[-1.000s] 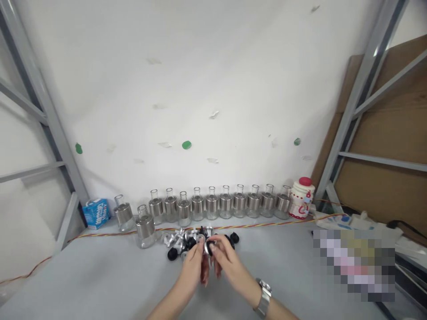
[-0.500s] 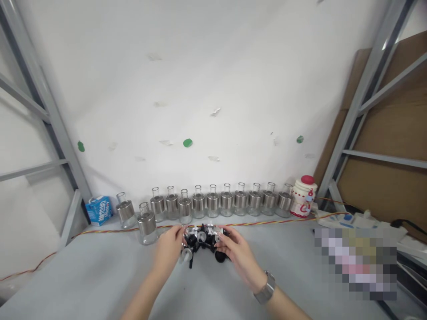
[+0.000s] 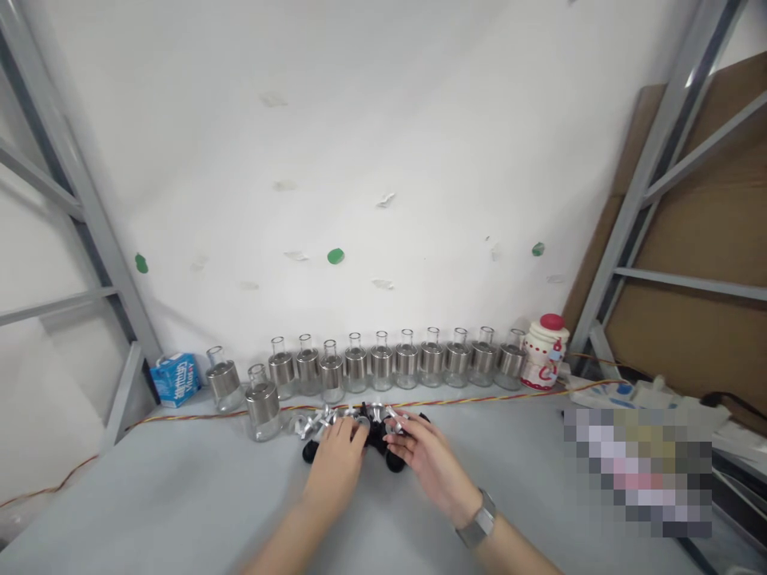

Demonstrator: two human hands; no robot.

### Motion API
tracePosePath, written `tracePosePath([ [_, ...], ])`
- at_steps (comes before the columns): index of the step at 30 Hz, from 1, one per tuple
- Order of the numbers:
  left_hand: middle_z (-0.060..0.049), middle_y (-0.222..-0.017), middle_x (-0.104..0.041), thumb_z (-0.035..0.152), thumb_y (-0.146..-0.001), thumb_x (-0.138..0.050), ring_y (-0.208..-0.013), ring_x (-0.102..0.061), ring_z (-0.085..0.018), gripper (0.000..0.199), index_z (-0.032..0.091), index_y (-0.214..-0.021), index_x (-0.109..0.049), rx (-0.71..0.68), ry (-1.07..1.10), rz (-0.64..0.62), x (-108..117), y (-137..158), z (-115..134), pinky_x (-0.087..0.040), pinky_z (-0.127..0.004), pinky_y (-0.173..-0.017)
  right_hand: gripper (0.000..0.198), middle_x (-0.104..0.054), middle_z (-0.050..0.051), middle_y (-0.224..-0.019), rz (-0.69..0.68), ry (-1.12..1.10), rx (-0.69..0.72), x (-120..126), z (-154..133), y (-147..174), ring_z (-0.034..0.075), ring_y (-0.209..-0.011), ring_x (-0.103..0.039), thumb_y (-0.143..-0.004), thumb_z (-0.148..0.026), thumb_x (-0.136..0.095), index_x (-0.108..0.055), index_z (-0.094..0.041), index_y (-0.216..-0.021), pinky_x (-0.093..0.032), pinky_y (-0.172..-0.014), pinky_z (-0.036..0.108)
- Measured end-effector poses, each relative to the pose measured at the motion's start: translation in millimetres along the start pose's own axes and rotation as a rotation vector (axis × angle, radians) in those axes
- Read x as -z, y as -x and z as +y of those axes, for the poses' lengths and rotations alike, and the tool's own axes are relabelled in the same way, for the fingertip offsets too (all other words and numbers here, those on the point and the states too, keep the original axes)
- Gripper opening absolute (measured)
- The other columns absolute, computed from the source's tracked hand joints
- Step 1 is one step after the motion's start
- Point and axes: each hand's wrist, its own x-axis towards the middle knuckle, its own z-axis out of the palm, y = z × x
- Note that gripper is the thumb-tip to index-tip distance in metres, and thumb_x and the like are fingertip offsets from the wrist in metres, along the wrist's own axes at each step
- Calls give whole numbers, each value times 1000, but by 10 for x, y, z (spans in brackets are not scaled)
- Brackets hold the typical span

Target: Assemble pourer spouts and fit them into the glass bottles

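Note:
A pile of small black pieces (image 3: 376, 434) and clear, silvery stopper-like pieces (image 3: 315, 422) lies on the grey table. My left hand (image 3: 336, 461) is over the middle of the pile, fingers bent down and close together. Its fingertips touch the parts by a round clear piece, and what they grip is hidden. At the pile's right side, my right hand (image 3: 432, 457) pinches a small clear and silvery stopper-like piece (image 3: 395, 421) between thumb and fingers. Round black ends (image 3: 395, 461) stick out below the pile.
Several glass bottles with metal sleeves (image 3: 382, 363) stand in a row along the wall. Two more bottles (image 3: 264, 406) are on the left, near a blue carton (image 3: 175, 379). A twisted wire (image 3: 479, 399) crosses the table. A white jar (image 3: 542, 355) with a red lid is at right.
My left hand has moved right, from the pile's left edge onto its middle, uncovering clear pieces on the left. My right hand has stayed nearly in place.

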Motion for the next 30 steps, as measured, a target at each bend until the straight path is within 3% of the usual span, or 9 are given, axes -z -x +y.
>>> tracePosePath([
  [5,-4,-96,-54,9,-81,-39,-92,-49,-21,27,21,-100,-53,-124,-6,-27,-82,-43,41,-40,-35,-77,26,-67,5,-78,-30,8,-8,23,27,-9,17,-64,-64,-64,-27,-68,-62,-15,-85,-48,-64,29],
  [13,-5,-102,-53,6,-81,-38,-94,-48,-20,27,20,-98,-54,-53,-25,-39,-188,-55,-66,-39,-34,-79,27,-68,6,-79,-46,1,-37,12,38,-20,17,-64,-64,-62,-24,-69,-61,-14,-86,-48,-63,28],
  [23,-4,-92,-55,6,-77,-46,-88,-48,-20,19,18,-83,-59,-30,-54,-37,-87,-57,-128,-40,-33,-74,24,-68,8,-83,-92,16,-54,49,49,-22,17,-65,-65,-69,-26,-63,-59,-14,-89,-47,-66,29],
  [30,-5,-96,-55,7,-77,-46,-94,-49,-22,24,20,-92,-59,26,-5,36,-29,-36,-194,-40,-36,-77,25,-68,10,-85,-81,39,-78,62,59,-44,18,-66,-65,-70,-25,-62,-58,-13,-91,-47,-64,28],
])
